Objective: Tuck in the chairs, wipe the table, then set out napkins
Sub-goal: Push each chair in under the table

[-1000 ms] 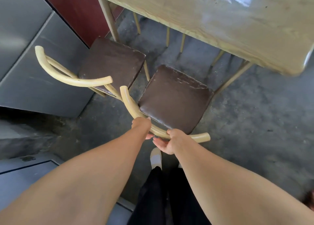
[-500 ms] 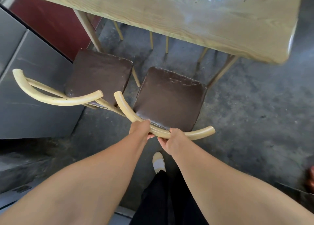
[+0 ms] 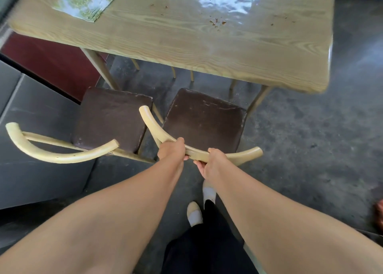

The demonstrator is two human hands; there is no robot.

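Chair backrest (image 3: 244, 155), clasped by left hand (image 3: 171, 149) and, apparently, right hand (image 3: 213, 164); a skewed push could knock the neighbouring chair (image 3: 112, 118) or the table leg (image 3: 258, 99).

The worktop (image 3: 186, 45) is a pale yellowish wood with bold wavy grain, with reddish-brown crumbs (image 3: 217, 22) scattered on it. The napkin (image 3: 85, 0) is white with a green medallion print. The left chair (image 3: 112, 118) and right chair (image 3: 205, 120) both have dark brown seats and cream-yellow backrests. The floor (image 3: 310, 139) is mottled dark grey, trousers (image 3: 207, 242) black, shoes (image 3: 194, 213) off-white.
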